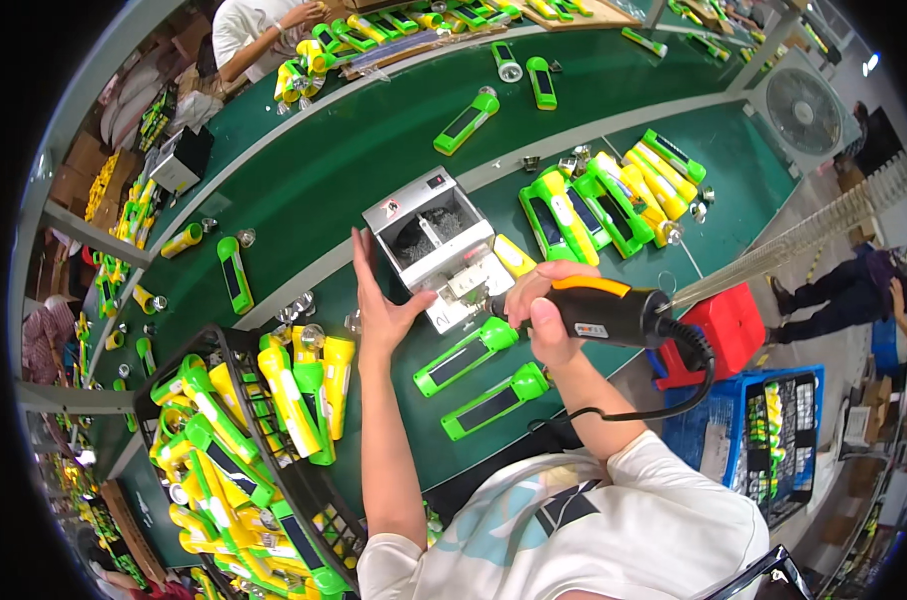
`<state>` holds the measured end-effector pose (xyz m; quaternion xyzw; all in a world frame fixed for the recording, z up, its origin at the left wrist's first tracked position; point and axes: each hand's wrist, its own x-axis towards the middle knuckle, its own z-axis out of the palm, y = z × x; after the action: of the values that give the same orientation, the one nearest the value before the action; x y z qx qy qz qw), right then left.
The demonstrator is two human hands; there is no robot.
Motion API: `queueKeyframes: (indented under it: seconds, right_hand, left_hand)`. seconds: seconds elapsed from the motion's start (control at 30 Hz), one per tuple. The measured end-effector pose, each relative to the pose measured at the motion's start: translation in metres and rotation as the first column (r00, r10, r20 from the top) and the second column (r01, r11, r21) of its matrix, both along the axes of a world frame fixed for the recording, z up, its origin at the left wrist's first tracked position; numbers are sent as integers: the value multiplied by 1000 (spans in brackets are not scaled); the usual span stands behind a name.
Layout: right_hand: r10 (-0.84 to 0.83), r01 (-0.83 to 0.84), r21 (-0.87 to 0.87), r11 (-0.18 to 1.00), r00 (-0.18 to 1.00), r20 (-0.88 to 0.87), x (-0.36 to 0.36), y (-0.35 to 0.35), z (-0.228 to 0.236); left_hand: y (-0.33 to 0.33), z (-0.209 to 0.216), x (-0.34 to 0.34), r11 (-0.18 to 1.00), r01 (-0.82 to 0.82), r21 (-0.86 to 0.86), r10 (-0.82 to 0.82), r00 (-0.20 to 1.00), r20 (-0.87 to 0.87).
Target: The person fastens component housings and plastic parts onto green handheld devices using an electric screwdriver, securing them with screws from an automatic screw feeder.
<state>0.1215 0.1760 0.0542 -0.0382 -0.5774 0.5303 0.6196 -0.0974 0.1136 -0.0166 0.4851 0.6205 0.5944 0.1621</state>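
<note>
My right hand (544,308) is wrapped around a black and orange electric screwdriver (614,312), with its tip end at the front of a grey screw feeder box (382,214). The box has loose dark screws inside its open top. My left hand (382,308) rests along the box's left side, fingers stretched and thumb apart, holding nothing. Just below the screwdriver lie a green flashlight body (464,358) with a dark panel and a second green flashlight body (494,403). A yellow piece (514,255) lies beside the feeder, partly hidden by my right hand.
To the left, a black basket (309,490) is heaped with yellow and green flashlights. More flashlights (564,215) lie in a group at the right. A coiled cable (699,350) hangs from the screwdriver. Beyond a pale rail, a green conveyor belt (344,170) carries scattered flashlights. A red stool (719,330) stands at right.
</note>
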Motion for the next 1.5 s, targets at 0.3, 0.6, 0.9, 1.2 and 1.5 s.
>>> queueKeyframes:
  seconds: [0.3, 0.6, 0.9, 1.2, 1.5]
  right_hand:
    - [33, -33, 30, 999, 999, 16, -2, 6, -7]
    - [10, -23, 134, 991, 995, 101, 3, 5, -9]
    - [-54, 94, -142, 985, 962, 267, -31, 7, -1]
    - [252, -111, -350, 930, 885, 391, -59, 31, 53]
    - [131, -64, -252, 966, 957, 259, -38, 19, 32]
  left_hand:
    - [7, -27, 2, 994, 1, 111, -6, 999, 50]
    - [9, -27, 1, 989, -22, 143, 15, 999, 50]
    - [9, -15, 2, 988, -28, 150, 29, 1000, -5]
    - [3, -16, 3, 993, -59, 105, 60, 998, -5]
    - [5, -20, 1, 991, -61, 123, 67, 997, -46]
